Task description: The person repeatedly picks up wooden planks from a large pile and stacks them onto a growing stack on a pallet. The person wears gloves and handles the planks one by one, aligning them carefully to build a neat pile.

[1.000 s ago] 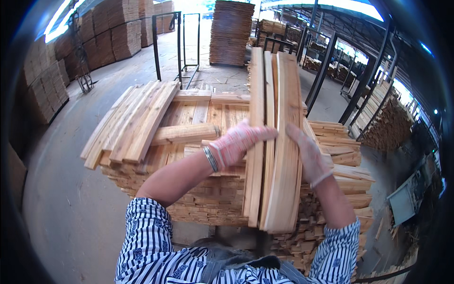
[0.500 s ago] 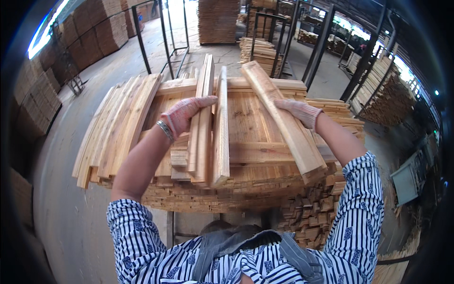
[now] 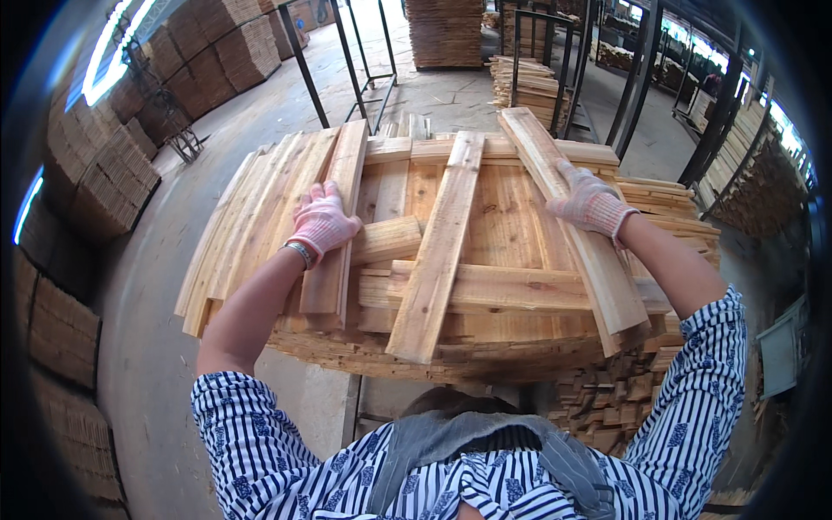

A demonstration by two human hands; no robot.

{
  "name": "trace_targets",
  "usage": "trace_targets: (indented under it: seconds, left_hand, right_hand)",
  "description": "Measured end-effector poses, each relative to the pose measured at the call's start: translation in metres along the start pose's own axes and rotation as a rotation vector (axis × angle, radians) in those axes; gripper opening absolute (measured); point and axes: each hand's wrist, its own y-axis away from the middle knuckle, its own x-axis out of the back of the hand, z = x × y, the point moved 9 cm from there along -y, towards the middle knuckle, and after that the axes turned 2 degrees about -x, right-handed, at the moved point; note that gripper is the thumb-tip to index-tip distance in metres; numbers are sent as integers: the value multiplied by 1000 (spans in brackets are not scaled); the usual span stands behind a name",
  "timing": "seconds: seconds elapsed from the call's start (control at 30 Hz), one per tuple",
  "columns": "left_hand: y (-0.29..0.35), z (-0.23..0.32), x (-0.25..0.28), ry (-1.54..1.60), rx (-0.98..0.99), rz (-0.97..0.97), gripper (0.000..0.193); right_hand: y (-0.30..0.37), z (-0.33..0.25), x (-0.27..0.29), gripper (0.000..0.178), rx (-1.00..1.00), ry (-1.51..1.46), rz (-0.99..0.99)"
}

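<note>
My left hand [image 3: 325, 221], in a pale pink knit glove, lies with fingers spread on a light wooden plank [image 3: 347, 156] at the right edge of a row of planks. At the right, my gloved right hand [image 3: 594, 206] grips another plank [image 3: 611, 286] that lies slanted across the stack, its near end jutting toward me. Between my hands a loose plank [image 3: 442, 243] leans diagonally over a crosswise board [image 3: 520, 286]. A short wood piece [image 3: 387, 241] sits just right of my left hand.
The board stack [image 3: 416, 360] stands before me at waist height. Black metal frames [image 3: 305, 69] rise behind it. Tall lumber piles [image 3: 74, 173] line the left, with more lumber [image 3: 444, 35] at the back. Cut wood pieces [image 3: 607, 399] lie below at the right.
My left hand has moved left and set its planks against the left row. The upright middle plank has tipped flat and diagonal. My right hand stays on the right plank. The view has shifted.
</note>
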Motion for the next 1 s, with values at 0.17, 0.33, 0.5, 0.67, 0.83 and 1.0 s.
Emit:
trace_targets:
  seconds: [0.17,0.33,0.5,0.67,0.83,1.0]
  left_hand:
    - [9,-45,0,-5,69,58,97]
    - [-1,-47,-17,-70,7,-125,98]
    - [9,-62,8,-26,-257,-24,93]
    - [17,-82,5,39,-362,243,68]
    - [24,-74,8,59,-344,262,51]
    - [12,-67,7,61,-348,326,49]
  right_hand:
    - [43,-63,62,93,90,-377,100]
    - [43,-154,10,97,35,-971,-103]
    - [-8,-173,-75,108,-224,-514,-36]
    - [-5,-192,-42,107,-40,-847,-33]
    - [-7,-254,-4,97,80,-852,-103]
    - [-80,-316,-114,59,-203,-700,-75]
